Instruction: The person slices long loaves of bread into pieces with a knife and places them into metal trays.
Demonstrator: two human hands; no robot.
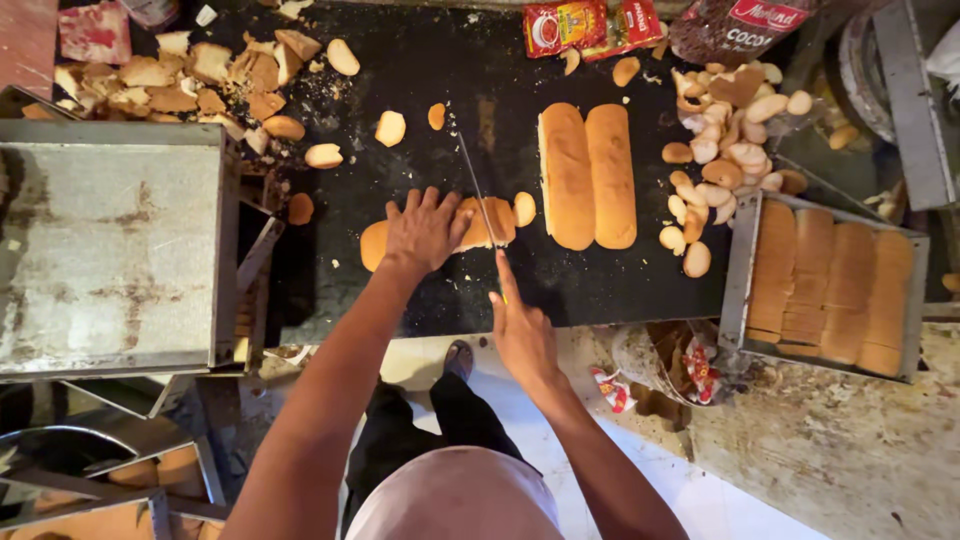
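My left hand (pixel 425 230) presses flat on a long bread loaf (pixel 497 222) lying across the black worktop (pixel 420 70). My right hand (pixel 520 325) grips the handle of a long thin knife (pixel 474 180), forefinger stretched along it. The blade crosses the loaf near its right end, and a cut-off end piece (pixel 524 208) lies just to the right. Two whole long loaves (pixel 588 175) lie side by side further right on the worktop.
A metal tray (pixel 745 260) at the right holds several loaves. Cut bread ends are heaped at the right (pixel 725 150) and crust scraps at the back left (pixel 190 85). A grey metal box (pixel 110 245) stands at the left. Red packets (pixel 590 25) lie at the back.
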